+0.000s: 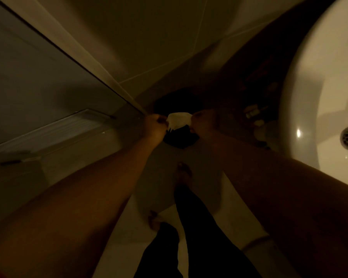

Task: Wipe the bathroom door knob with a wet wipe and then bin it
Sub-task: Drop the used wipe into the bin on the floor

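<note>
Reaching down with both hands, left hand [155, 127] and right hand [202, 123] pinching the wet wipe [179, 120] stretched crosswise between them (directly above the dark bin [179, 140]).

Dim home bathroom: white washbasin [301, 101], tiled walls [149, 37].

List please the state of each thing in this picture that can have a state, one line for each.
Wet wipe: unfolded, stretched between both hands above the bin.
Left hand: closed, pinching the wipe's left edge.
Right hand: closed, pinching the wipe's right edge.
Bin: on the floor, dark bag inside; the wipe is not yet in it.
Sink: looks dry; drain open.
Door: too dim to tell whether open or shut.
</note>
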A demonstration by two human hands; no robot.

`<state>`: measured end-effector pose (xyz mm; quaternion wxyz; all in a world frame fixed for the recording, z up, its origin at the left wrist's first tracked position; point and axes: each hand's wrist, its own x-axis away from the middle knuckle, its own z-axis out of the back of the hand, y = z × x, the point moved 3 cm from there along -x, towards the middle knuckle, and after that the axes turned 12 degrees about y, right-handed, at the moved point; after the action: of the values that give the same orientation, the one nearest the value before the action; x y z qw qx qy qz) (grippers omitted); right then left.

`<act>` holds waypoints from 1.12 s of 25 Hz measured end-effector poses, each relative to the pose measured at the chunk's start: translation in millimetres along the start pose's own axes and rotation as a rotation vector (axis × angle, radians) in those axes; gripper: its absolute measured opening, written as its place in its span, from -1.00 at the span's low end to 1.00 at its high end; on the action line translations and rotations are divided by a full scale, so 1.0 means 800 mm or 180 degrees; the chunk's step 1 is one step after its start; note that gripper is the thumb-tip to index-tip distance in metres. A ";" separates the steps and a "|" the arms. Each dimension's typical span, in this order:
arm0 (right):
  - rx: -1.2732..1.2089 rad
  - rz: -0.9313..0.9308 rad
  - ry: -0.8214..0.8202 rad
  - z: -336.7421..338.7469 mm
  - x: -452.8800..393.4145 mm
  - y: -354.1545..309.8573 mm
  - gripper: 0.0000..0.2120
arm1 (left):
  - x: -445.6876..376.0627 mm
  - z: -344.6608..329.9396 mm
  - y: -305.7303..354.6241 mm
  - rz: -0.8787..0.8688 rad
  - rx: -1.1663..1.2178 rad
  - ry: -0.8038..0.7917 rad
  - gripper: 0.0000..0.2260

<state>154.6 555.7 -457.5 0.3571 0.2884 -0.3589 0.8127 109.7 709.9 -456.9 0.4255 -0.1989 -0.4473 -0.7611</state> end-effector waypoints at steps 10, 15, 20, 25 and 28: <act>0.0419 0.0656 -0.0341 0.004 0.003 0.001 -0.58 | -0.022 0.006 0.020 -0.0353 -0.0602 -0.0223 -0.79; 0.0696 0.1118 -0.0215 0.047 0.054 -0.033 -0.55 | 0.024 0.064 0.063 -0.0900 -0.0889 -0.0079 -0.67; 0.0917 0.1685 0.0118 0.102 0.150 -0.053 -0.60 | 0.117 0.117 0.096 -0.1719 -0.1409 -0.0022 -0.68; 0.1152 0.2124 0.0313 0.160 0.293 -0.019 -0.65 | 0.247 0.210 0.106 -0.2306 -0.1692 0.0146 -0.62; 0.1409 0.2445 0.0468 0.206 0.378 0.000 -0.55 | 0.317 0.264 0.114 -0.2632 -0.2004 0.0337 -0.60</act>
<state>14.6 538.3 -143.6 -0.0163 0.1451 -0.2311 0.9619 26.4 748.6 -126.8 0.0311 -0.0852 -0.2159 -0.9722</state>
